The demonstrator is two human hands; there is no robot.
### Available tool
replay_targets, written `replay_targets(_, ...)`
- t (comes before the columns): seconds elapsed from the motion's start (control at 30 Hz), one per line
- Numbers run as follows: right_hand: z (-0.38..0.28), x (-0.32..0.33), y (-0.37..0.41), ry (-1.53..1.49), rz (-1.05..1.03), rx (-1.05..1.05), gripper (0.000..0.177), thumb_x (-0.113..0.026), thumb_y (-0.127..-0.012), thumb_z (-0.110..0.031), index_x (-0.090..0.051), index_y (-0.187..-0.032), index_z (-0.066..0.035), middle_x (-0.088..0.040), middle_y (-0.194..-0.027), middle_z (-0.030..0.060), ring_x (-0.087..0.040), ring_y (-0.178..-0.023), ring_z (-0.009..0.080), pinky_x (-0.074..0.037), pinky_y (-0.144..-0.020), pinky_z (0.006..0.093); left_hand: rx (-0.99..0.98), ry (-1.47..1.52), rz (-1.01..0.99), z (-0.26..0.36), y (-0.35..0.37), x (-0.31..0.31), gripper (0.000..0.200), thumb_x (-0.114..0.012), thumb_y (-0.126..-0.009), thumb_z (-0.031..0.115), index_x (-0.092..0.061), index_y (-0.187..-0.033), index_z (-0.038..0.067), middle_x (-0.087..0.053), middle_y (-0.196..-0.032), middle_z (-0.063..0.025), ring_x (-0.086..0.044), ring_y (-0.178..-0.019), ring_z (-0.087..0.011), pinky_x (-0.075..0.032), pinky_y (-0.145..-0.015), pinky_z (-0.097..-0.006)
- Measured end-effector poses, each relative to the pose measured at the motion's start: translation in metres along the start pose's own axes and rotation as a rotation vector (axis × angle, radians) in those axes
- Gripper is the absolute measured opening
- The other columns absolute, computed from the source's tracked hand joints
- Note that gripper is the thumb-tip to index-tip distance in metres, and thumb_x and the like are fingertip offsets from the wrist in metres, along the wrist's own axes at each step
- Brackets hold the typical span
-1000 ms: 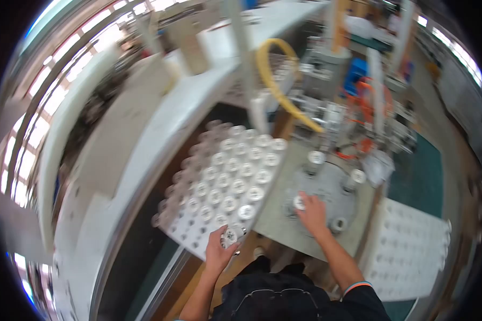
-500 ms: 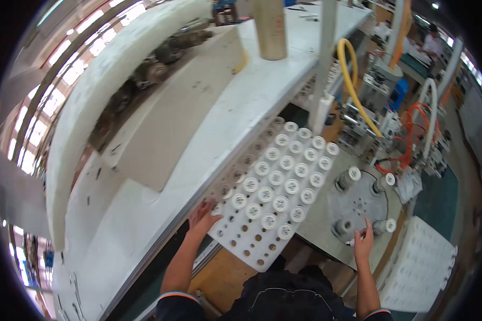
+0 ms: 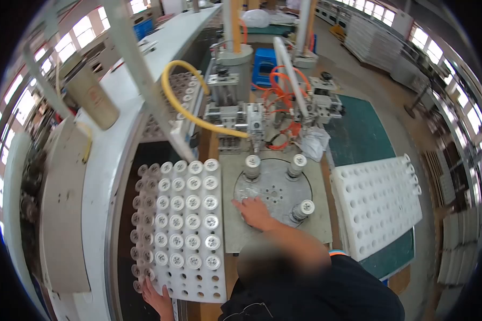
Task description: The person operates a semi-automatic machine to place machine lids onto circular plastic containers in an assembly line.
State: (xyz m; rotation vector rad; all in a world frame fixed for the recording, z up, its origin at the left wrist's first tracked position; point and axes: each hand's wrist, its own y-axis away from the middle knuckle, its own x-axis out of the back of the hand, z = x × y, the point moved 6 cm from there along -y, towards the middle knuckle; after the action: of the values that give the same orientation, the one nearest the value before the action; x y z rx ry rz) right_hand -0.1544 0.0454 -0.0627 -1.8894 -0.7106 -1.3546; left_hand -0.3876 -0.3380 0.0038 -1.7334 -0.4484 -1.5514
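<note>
A white perforated tray (image 3: 190,286) stands at the left, bearing rows of round white-topped parts (image 3: 194,261). My left hand (image 3: 158,300) is at its near left corner, thumb apart from the fingers, and the fingertips touch or nearly touch a part at the edge. Over the left side of a round metal turntable (image 3: 275,195) is my right hand (image 3: 254,212), fingers apart and nothing visible held. It partly covers the turntable's near left area. Three white-topped parts show upright in holders, at the back left (image 3: 252,161), back right (image 3: 299,161) and right (image 3: 307,207).
Pneumatic machinery (image 3: 233,115) with a yellow hose (image 3: 171,96) rises behind the turntable. A stack of white perforated trays (image 3: 377,203) lies at the right. A long white bench (image 3: 104,160) and upright post (image 3: 139,59) stand at the left.
The view has swung right, bringing the tray and turntable leftward. My right hand has moved over the turntable's left side; my left hand remains by the tray's edge.
</note>
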Motion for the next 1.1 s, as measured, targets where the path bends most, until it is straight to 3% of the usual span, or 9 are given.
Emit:
replay_targets(0.23, 0.016, 0.062, 0.014, -0.299, 0.122, 0.005, 0.061, -0.066, -0.077, -0.027, -0.044, -0.133, -0.018, -0.052, -0.115, 0.0085, -0.047, -0.110, 0.0249, -0.032, -0.093, 0.0421, 0.023, 1.087, -0.464, 0.216, -0.033, -0.014, 0.027, -0.050, -0.086, 0.001, -0.060, -0.111, 0.001, -0.060, -0.065, -0.0063, -0.055, -0.052, -0.0109, -0.048, -0.052, -0.0249)
replay_targets(0.33, 0.078, 0.114, 0.063, -0.354, 0.271, -0.137, 0.058, -0.066, -0.077, -0.025, -0.045, -0.131, -0.018, -0.051, -0.119, 0.0082, -0.046, -0.113, 0.0252, -0.031, -0.095, 0.0427, -0.204, 1.147, -0.780, 0.352, -0.030, -0.044, 0.036, -0.058, -0.083, 0.004, -0.056, -0.118, 0.003, -0.062, -0.080, -0.0106, -0.059, -0.065, -0.0146, -0.050, -0.060, -0.0277)
replay_targets(0.5, 0.287, 0.195, 0.221, -0.192, 0.577, -0.556, 0.042, -0.066, -0.075, -0.013, -0.059, -0.117, -0.014, -0.057, -0.113, 0.0087, -0.051, -0.108, 0.0268, -0.034, -0.094, 0.0408, -0.913, 0.720, -0.429, 0.540, -0.003, -0.029, 0.078, -0.079, -0.065, 0.022, -0.042, -0.132, 0.013, -0.053, -0.108, -0.0179, -0.056, -0.097, -0.0339, -0.049, -0.078, -0.0430)
replay_targets(0.6, 0.418, 0.255, 0.352, -0.137, 0.815, -0.870, 0.038, -0.068, -0.073, -0.011, -0.063, -0.111, -0.012, -0.059, -0.115, 0.0093, -0.051, -0.109, 0.0282, -0.034, -0.097, 0.0425, -1.139, 0.461, -0.697, 0.545, 0.006, -0.094, 0.072, -0.077, -0.065, 0.030, -0.047, -0.130, 0.018, -0.055, -0.104, -0.0170, -0.057, -0.095, -0.0359, -0.049, -0.078, -0.0439)
replay_targets(0.67, 0.493, 0.280, 0.435, 0.345, 0.704, -1.106, 0.049, -0.070, -0.073, -0.022, -0.058, -0.119, -0.015, -0.057, -0.119, 0.0105, -0.050, -0.112, 0.0287, -0.033, -0.096, 0.0460, -1.145, 0.429, -0.695, 0.525, -0.005, -0.091, 0.068, -0.075, -0.066, 0.031, -0.049, -0.127, 0.014, -0.057, -0.105, -0.0188, -0.056, -0.097, -0.0377, -0.048, -0.080, -0.0433)
replay_targets(0.77, 0.518, 0.339, 0.485, 0.401, 0.406, -1.482, 0.063, -0.070, -0.072, -0.041, -0.051, -0.126, -0.015, -0.050, -0.127, 0.0104, -0.046, -0.117, 0.0318, -0.030, -0.096, 0.0562, -1.038, 0.384, -0.708, 0.515, -0.014, -0.054, 0.052, -0.065, -0.074, 0.019, -0.052, -0.122, 0.004, -0.056, -0.097, -0.0256, -0.056, -0.081, -0.0407, -0.046, -0.071, -0.0479)
replay_targets(0.87, 0.542, 0.337, 0.496, 0.406, 0.236, -1.448, 0.071, -0.066, -0.073, -0.049, -0.043, -0.133, -0.017, -0.052, -0.124, 0.0109, -0.043, -0.118, 0.0317, -0.035, -0.090, 0.0574, -1.085, 0.426, -0.721, 0.485, -0.009, -0.105, 0.056, -0.064, -0.072, 0.016, -0.050, -0.125, 0.004, -0.057, -0.095, -0.0261, -0.057, -0.073, -0.0400, -0.046, -0.066, -0.0480)
replay_targets(0.93, 0.557, 0.322, 0.498, 0.432, 0.275, -1.445, 0.071, -0.068, -0.073, -0.048, -0.044, -0.132, -0.017, -0.052, -0.124, 0.0103, -0.046, -0.114, 0.0317, -0.035, -0.089, 0.0574, -0.737, 0.427, -0.752, 0.493, -0.013, -0.108, 0.064, -0.067, -0.073, 0.021, -0.045, -0.132, 0.011, -0.060, -0.095, -0.0246, -0.060, -0.072, -0.0385, -0.048, -0.063, -0.0460)
replay_targets(1.1, 0.564, 0.308, 0.503, 0.453, 0.299, -1.407, 0.066, -0.069, -0.074, -0.045, -0.046, -0.129, -0.016, -0.055, -0.119, 0.0088, -0.051, -0.108, 0.0291, -0.038, -0.086, 0.0540, -1.043, 0.359, -0.523, 0.547, 0.004, -0.076, 0.070, -0.071, -0.073, 0.031, -0.040, -0.136, 0.028, -0.058, -0.117, -0.0206, -0.064, -0.077, -0.0343, -0.051, -0.063, -0.0438)
